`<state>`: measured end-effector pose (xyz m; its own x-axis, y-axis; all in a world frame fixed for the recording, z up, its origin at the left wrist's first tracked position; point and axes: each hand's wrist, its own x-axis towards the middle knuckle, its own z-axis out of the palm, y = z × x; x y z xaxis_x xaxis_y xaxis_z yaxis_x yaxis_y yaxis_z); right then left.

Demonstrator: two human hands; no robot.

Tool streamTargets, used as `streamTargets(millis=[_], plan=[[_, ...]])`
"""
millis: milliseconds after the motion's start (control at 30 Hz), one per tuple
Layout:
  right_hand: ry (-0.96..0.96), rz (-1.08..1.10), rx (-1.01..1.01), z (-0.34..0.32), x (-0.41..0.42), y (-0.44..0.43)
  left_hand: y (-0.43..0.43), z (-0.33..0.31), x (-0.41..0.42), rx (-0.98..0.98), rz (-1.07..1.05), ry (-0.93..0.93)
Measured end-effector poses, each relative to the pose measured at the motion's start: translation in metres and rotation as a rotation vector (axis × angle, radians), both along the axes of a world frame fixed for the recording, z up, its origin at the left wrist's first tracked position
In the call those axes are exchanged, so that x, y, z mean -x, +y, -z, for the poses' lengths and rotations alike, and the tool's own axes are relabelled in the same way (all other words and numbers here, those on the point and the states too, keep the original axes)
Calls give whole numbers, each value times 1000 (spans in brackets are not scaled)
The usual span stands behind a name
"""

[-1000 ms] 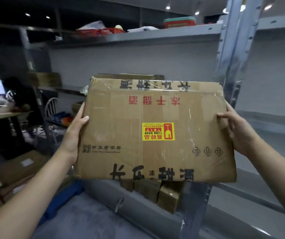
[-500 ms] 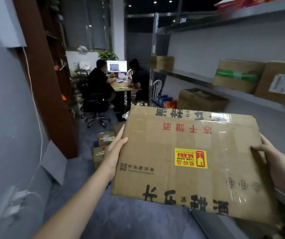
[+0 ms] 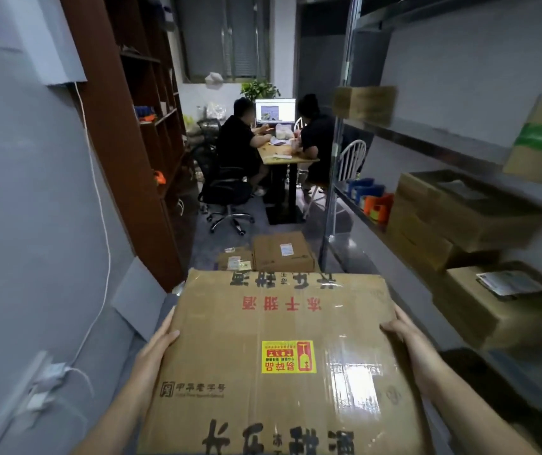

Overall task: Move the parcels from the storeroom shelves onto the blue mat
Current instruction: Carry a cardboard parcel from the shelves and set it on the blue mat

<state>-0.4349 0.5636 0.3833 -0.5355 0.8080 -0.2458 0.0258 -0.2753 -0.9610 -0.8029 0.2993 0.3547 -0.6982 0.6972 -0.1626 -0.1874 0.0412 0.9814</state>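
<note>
Left hand (image 3: 154, 353) presses flat on the left side of the box (image 3: 279, 356), fingers straight. The box is in mid-air over the floor, in the aisle. Right hand (image 3: 407, 343) presses the right side the same way. Floor parcels (image 3: 282, 252) lie ahead; no blue mat in view. Shelf parcels (image 3: 499, 300) wait at right on the shelves (image 3: 427, 136), so probably plenty is left.
</note>
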Motion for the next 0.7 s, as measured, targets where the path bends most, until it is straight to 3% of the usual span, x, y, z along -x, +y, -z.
streamTargets(millis=[367, 700], plan=[[-99, -132, 34, 38, 118, 128, 68, 21, 48, 120, -81, 11], [-186, -118, 58, 64, 244, 228, 158, 78, 185, 257, -43, 3]])
